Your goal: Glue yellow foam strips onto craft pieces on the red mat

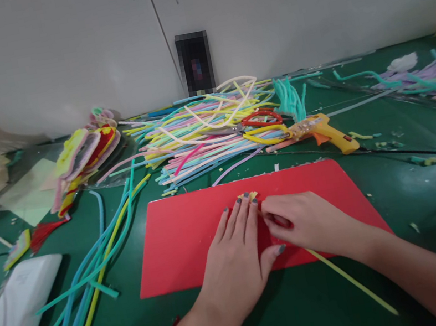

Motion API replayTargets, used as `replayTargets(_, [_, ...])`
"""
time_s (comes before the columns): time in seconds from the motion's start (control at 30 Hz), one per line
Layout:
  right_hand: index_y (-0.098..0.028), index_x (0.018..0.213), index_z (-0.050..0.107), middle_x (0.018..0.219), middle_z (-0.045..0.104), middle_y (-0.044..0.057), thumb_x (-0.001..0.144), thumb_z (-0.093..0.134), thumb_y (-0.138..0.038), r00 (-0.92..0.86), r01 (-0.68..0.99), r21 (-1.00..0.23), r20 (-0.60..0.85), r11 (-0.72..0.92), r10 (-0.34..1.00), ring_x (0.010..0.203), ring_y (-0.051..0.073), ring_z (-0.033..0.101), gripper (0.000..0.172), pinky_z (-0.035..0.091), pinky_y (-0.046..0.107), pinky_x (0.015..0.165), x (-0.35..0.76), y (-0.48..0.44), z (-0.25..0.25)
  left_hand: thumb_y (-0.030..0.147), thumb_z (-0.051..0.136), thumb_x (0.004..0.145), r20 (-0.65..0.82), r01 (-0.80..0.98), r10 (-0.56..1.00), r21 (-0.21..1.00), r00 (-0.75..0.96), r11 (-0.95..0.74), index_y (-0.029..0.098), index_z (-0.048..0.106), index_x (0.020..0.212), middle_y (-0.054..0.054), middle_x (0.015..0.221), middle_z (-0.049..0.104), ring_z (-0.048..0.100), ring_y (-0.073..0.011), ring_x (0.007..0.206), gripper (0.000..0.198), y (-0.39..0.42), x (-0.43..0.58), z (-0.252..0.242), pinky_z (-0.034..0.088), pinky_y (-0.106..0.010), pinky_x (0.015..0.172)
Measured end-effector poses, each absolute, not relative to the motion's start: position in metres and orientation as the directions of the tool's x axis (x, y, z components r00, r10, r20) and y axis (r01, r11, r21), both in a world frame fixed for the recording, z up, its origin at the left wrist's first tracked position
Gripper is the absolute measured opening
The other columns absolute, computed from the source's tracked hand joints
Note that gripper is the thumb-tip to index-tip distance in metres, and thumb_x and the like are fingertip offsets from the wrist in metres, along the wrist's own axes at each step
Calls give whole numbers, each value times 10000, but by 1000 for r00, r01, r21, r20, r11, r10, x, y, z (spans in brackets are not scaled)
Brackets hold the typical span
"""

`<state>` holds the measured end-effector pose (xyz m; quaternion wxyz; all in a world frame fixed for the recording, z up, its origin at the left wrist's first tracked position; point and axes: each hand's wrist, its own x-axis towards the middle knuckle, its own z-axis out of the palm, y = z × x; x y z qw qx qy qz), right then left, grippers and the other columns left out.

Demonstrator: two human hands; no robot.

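My left hand (236, 244) lies flat on a red board (180, 237), fingers stretched out and the thumb apart. Its fingertips press on a small pale-yellow piece (254, 195) whose far end pokes out beyond them. Close beside it, my right hand (295, 219) is closed in a pinch around a yellow pipe cleaner (352, 277). The long tail of that pipe cleaner runs under the hand and off the board's near edge toward the lower right. Where its other end meets the small piece is mostly hidden by my fingers.
Behind the board lies a pile of coloured pipe cleaners (197, 138), with red-and-yellow-handled scissors (263, 118) and a yellow glue gun (326, 130). More blue, green and yellow pipe cleaners (103, 256) lie left, near a white power strip (20, 310). A dark phone-like object (195, 63) leans on the wall.
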<state>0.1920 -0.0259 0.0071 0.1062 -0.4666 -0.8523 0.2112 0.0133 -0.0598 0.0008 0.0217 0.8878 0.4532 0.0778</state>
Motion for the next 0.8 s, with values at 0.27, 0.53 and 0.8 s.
replayTargets(0.27, [-193,670,422,599,483,-47,847,471,-211,-546,746,-466,-16,477,838,514,83,397,185,217,207,477,192,-26,8,471,260,947,90,805,813,115,575,-582,69,367,1369,-107,1446,373,377,-245,1322,593,-60,13,-1,397,-445,1047])
replayTargets(0.53, [-196,673,427,607,496,-48,821,487,-172,-551,739,-470,-10,483,834,517,82,412,162,238,203,489,193,-25,6,453,281,946,145,799,808,131,571,-587,111,355,1380,-118,1457,371,345,-268,1338,558,-55,12,-1,343,-474,1071])
replayTargets(0.8, [-200,693,446,615,524,-35,789,484,-151,-560,741,-466,-33,483,828,526,94,448,114,234,210,482,194,-26,8,402,318,950,113,771,798,207,592,-602,163,292,1407,-95,1473,349,281,-234,1372,516,-42,7,-1,276,-486,1106])
